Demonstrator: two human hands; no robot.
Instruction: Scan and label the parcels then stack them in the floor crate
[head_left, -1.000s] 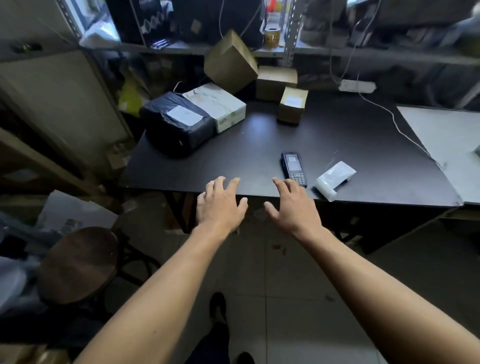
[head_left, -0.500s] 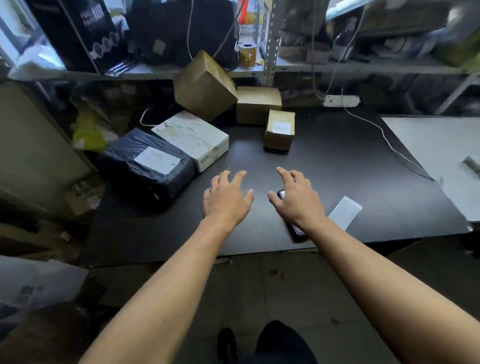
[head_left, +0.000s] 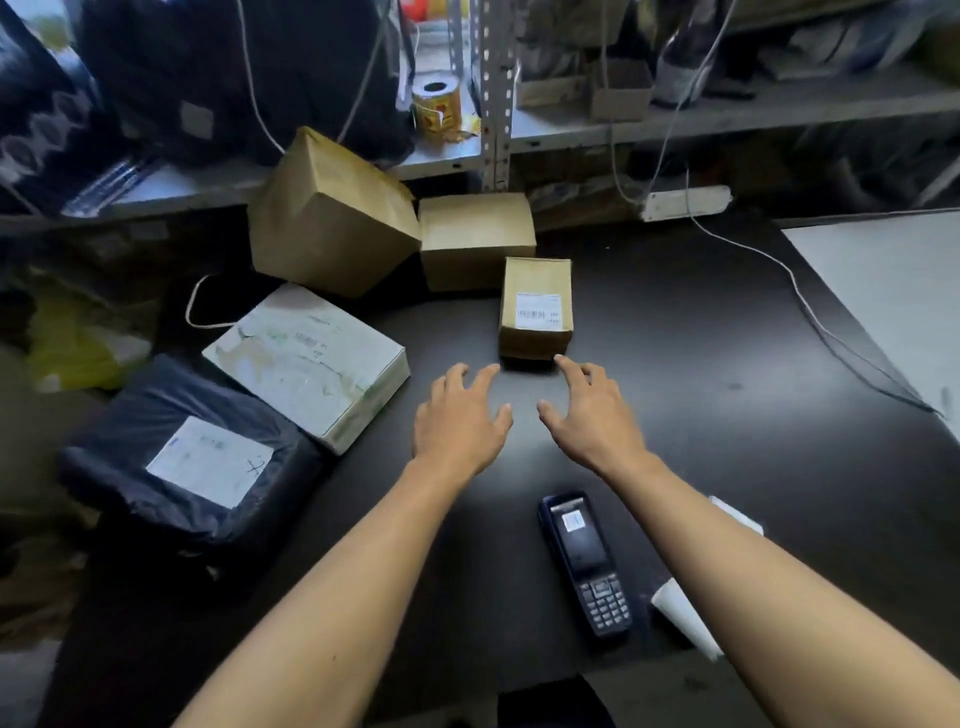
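Nearest the viewer, a handheld scanner (head_left: 584, 564) lies flat on the dark table (head_left: 727, 415), keypad toward the near edge, its long axis running almost straight away from the viewer. Just to its right, partly hidden by the right forearm, lies a white roll of labels (head_left: 685, 618). Beyond the scanner, the left hand (head_left: 460, 415) and right hand (head_left: 589, 410) reach forward side by side, fingers spread and relaxed, holding nothing. Just past the fingertips stands a small cardboard box (head_left: 535, 309) with a white barcode label on top; its long axis points away from the viewer, and nothing lies between it and the hands. To the left lie a black bagged parcel (head_left: 192, 457) with a white label and, touching it, a flat white box (head_left: 306, 364). Farther back, a large cardboard box (head_left: 327, 218) leans tilted against the shelf (head_left: 727, 114), beside a medium cardboard box (head_left: 475, 239). A white power strip (head_left: 685, 202) lies at the table's far edge.
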